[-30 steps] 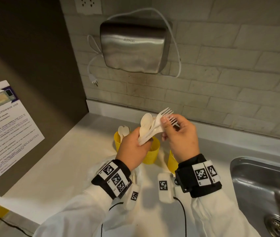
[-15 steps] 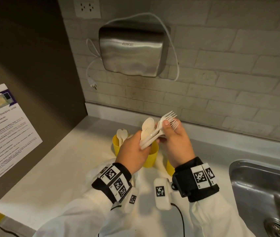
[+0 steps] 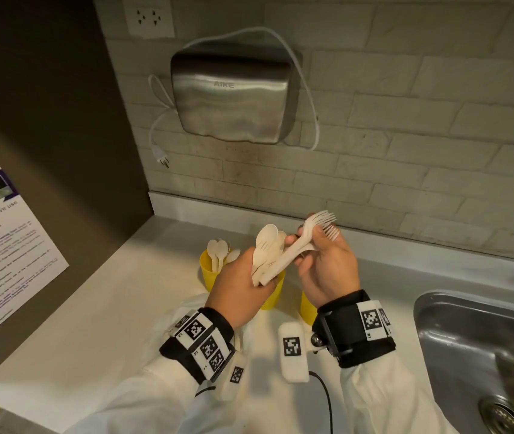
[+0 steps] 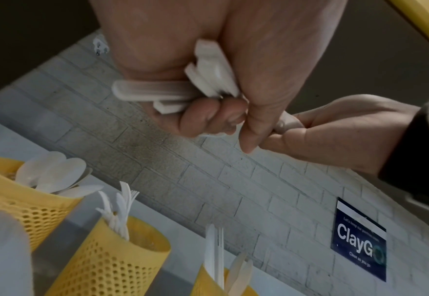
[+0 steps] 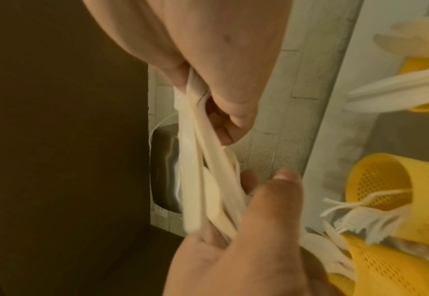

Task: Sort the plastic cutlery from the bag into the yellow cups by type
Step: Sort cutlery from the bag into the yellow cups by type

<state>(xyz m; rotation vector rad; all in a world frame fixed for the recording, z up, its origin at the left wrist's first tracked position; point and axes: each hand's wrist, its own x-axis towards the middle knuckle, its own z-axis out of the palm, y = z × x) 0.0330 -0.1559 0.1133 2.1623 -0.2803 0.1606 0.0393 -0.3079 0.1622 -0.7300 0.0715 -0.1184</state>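
Cutlery of thin white plastic, a mixed bundle of spoons and forks [image 3: 284,255], is fanned out above the pale countertop [image 3: 92,308], its handle ends clamped in the curled fingers of the left hand [image 3: 240,292]. The right hand [image 3: 327,270] pinches the fork stems near the tines, thumb and fingers closed on them, apparently to draw the forks free. Below stand the yellow perforated plastic cups [image 4: 111,258]: the left wrist view shows one with spoons, one with forks and one with what look like knives. No bag can be clearly made out. These pieces should be very light, fairly stiff yet springy, and smooth enough to slide against each other; the tines look like the part most likely to snap, so the better hold is probably on the flat stems, pulling lengthwise rather than levering sideways. Readable writing: "AIKE" on the brushed steel hand dryer [image 3: 233,98] on the brick wall; "microwave use" on the white printed notice [image 3: 5,245] at the left; "ClayGo" and "Clean as you go" on a dark blue sign [image 4: 359,244]. A steel sink [image 3: 469,339] lies to the right.
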